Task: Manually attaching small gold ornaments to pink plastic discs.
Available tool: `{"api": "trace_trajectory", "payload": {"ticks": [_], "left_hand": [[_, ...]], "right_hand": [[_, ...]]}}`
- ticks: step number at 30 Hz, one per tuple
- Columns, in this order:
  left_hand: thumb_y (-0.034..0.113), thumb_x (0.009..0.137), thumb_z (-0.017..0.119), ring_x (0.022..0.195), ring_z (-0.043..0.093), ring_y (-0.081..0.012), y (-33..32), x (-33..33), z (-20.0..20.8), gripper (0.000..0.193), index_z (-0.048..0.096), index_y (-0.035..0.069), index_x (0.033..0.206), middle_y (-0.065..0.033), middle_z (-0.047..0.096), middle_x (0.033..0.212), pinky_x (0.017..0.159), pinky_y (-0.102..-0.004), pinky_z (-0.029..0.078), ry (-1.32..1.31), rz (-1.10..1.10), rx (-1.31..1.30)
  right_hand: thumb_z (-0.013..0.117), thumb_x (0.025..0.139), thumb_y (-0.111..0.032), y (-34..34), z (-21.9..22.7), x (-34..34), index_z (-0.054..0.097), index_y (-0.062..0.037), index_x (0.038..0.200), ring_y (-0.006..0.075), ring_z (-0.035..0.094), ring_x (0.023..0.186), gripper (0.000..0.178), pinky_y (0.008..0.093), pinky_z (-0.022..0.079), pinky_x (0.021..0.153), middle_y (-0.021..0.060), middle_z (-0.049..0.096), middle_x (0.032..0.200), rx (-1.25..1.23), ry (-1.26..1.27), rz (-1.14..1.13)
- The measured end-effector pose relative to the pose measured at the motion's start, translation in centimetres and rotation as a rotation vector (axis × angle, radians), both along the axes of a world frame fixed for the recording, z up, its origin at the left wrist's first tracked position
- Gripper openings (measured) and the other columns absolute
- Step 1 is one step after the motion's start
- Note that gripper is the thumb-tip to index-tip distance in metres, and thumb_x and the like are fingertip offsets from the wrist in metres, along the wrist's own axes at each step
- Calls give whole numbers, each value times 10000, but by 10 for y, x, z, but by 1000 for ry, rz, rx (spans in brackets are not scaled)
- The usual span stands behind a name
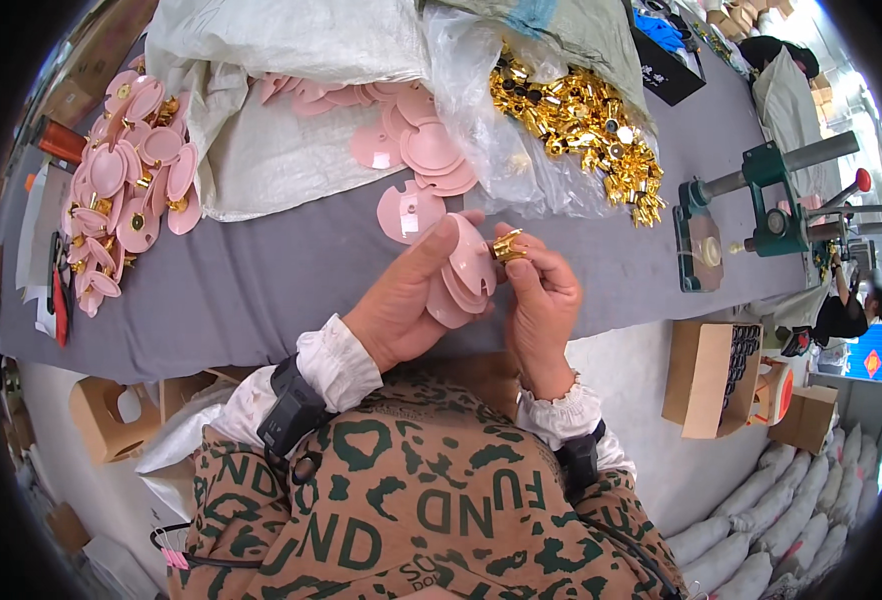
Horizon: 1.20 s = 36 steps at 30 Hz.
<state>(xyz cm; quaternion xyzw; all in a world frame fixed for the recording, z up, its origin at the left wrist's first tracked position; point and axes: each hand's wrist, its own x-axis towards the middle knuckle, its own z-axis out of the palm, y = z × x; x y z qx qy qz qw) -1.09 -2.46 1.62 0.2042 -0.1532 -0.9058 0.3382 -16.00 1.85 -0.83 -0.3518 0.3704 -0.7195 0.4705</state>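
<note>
Several pink plastic discs (463,268) are stacked in my left hand (401,300), its fingers wrapped round their edges. Between the thumb and fingers of my right hand (544,305) is a small shiny gold fitting (508,246), close beside the top disc's right edge; I cannot tell whether they touch. Just beyond my hands, loose pink discs (431,150) spill from a white woven sack (291,140). Farther right lies a heap of gold fittings (581,120) on clear plastic. At the far left is a pile of pink discs with gold fittings on some (126,190).
A green hand press (771,200) with a red-knobbed lever stands at the table's right. Red-handled scissors or pliers (59,300) lie at the left edge. On the floor are a cardboard box (711,380) and stacked sacks (781,510). Another person (846,310) is at far right.
</note>
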Motion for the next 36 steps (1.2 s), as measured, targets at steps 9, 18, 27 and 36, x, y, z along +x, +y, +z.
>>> {"api": "trace_trajectory", "payload": {"ticks": [9, 18, 27, 36], "left_hand": [[507, 961, 509, 943, 579, -121, 6, -5, -6, 576, 389, 107, 1359, -27, 550, 1144, 722, -302, 507, -121, 23, -118], [259, 911, 663, 893, 555, -103, 13, 0, -7, 574, 378, 80, 1377, -46, 543, 1103, 679, -212, 475, -582, 334, -650], [372, 961, 577, 718, 524, -68, -153, 262, 77, 326, 583, 65, 1072, 12, 547, 820, 627, -206, 424, -1108, 838, -808], [474, 767, 773, 787, 591, -156, -293, 494, 72, 513, 685, -9, 914, -64, 646, 863, 760, -308, 485, -2228, 928, -976]], "right_hand": [[679, 849, 40, 5, -16, -5, 685, 0, 977, 200, 590, 1046, 134, 306, 482, 917, 108, 621, 1082, -27, 301, 10], [634, 899, -16, 8, -5, 29, 662, 39, 1097, 175, 606, 1060, 207, 289, 480, 931, 151, 617, 1232, 275, -76, 85], [645, 877, -22, 4, 7, -60, 710, -27, 1052, 168, 608, 1070, 186, 288, 472, 922, 95, 666, 1171, 238, 506, -149], [719, 724, -108, -71, -3, -167, 697, -104, 889, 276, 554, 935, 167, 410, 436, 836, 75, 640, 918, 291, 1813, -592]]}}
